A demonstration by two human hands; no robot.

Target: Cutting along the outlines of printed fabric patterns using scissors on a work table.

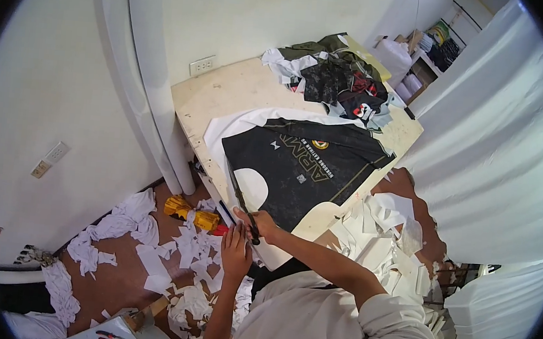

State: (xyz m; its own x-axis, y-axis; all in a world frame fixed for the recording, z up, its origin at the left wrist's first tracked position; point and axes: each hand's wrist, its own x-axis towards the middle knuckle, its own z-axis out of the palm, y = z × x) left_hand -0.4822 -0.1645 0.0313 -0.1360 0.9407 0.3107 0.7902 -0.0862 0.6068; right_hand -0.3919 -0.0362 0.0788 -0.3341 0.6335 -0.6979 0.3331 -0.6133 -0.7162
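A pair of scissors [243,200] with dark blades is in my right hand [261,225], its fingers closed round the handles. The blades point away from me, along the left edge of a black printed fabric piece [291,165] with olive lettering and a small round emblem. White sheet material [223,128] lies under the black piece and shows along its far and left sides. Beside the right hand, at the table's near left edge, my left hand [236,250] has its fingers stretched out; nothing shows in it.
The pale wooden table [201,92] carries a heap of dark and camouflage fabric [341,79] at its far end. White scraps [196,253] and a yellow object [190,213] lie on the floor at left. More offcuts [381,244] pile up at right, near a white curtain [481,136].
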